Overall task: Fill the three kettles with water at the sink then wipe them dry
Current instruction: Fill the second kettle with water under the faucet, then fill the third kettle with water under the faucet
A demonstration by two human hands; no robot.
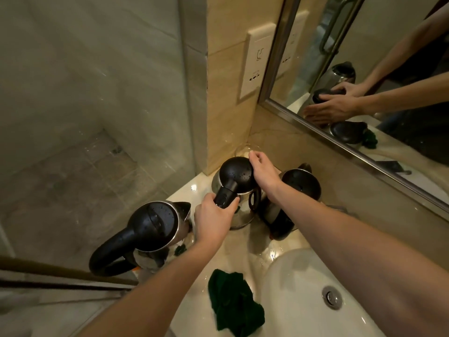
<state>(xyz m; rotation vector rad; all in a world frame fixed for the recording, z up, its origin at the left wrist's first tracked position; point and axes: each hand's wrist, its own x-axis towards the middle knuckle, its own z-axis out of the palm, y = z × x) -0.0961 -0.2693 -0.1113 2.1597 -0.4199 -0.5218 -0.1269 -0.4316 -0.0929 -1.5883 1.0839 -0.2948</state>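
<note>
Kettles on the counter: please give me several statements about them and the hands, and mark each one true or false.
1. The left hand grips the handle of the middle kettle. True.
2. The right hand holds the green cloth. False: the cloth lies loose on the counter; that hand rests on the middle kettle's lid.
3. Three kettles stand on the counter. True.
4. The near kettle has its lid open. False: it is closed.
5. A kettle sits inside the sink. False: the basin holds none.
</note>
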